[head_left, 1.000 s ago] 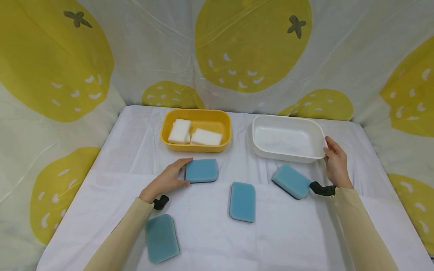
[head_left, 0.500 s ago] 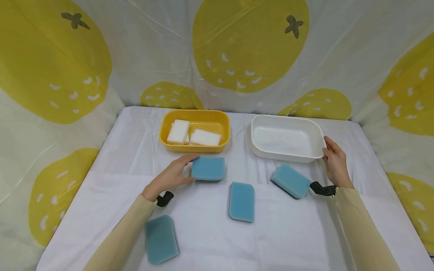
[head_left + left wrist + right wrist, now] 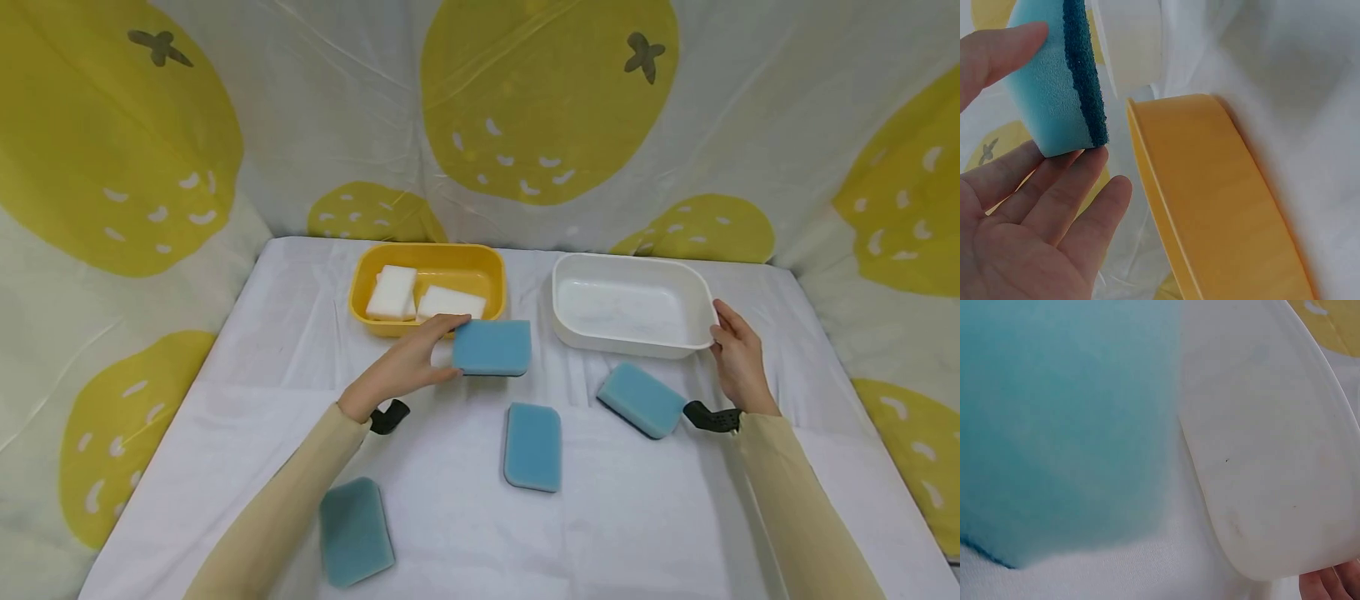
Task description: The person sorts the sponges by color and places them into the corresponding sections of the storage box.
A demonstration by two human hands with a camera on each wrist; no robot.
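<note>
My left hand (image 3: 401, 367) pinches a blue sponge (image 3: 492, 347) by its left end and carries it above the cloth, just in front of the yellow tub (image 3: 375, 327). In the left wrist view, thumb and fingers grip the light blue sponge (image 3: 1044, 87), whose dark scouring layer faces the yellow tub (image 3: 1210, 187). My right hand (image 3: 741, 358) holds the right end of the white tub (image 3: 633, 343), thumb on the near side. The right wrist view shows its fingertips (image 3: 1329, 584) under the white tub (image 3: 1266, 456). Nothing lies inside the white tub.
White sponges (image 3: 393, 292) lie in the yellow tub. Other blue sponges lie on the white cloth: one in the middle (image 3: 532, 447), one tilted (image 3: 641, 400) before the white tub, and one (image 3: 356, 533) by the left sleeve. A lemon-print curtain (image 3: 547, 100) hangs behind.
My left hand has lifted the blue sponge off the cloth and moved it right and away from me, toward the gap between the tubs. The right hand stays at the white tub.
</note>
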